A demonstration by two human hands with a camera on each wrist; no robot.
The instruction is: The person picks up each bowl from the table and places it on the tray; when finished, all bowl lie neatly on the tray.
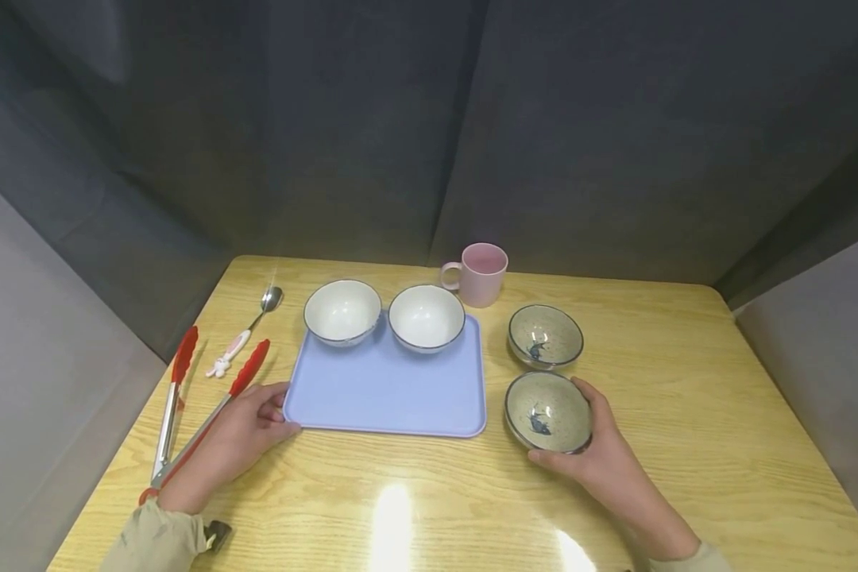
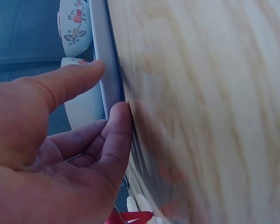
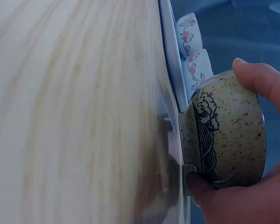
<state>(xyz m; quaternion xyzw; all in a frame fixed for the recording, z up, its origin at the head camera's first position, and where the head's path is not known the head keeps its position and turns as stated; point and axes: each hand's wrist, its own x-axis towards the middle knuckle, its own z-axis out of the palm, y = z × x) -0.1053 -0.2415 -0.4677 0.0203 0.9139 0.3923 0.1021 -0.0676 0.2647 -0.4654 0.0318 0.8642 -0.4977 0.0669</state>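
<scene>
My right hand (image 1: 600, 453) grips a speckled grey-beige bowl (image 1: 549, 413) by its side, thumb at the near side and fingers round the right. A dark wave pattern runs along this bowl's outer wall in the right wrist view, where its foot is close over the table. Right behind it stands a matching bowl (image 1: 554, 330). My left hand (image 1: 239, 437) holds the near left corner of a lavender tray (image 1: 393, 401), thumb at the front edge and fingers at the left side. Two white bowls, a left one (image 1: 343, 310) and a right one (image 1: 427, 316), sit along the tray's far edge.
A pink mug (image 1: 482, 276) stands behind the tray, handle to the left. Left of the tray lie red-tipped tongs (image 1: 168, 421), spread apart beside my left forearm, and a spoon (image 1: 239, 343) with a rabbit-shaped handle. Dark cloth (image 1: 372, 143) hangs behind the wooden table (image 1: 686, 381).
</scene>
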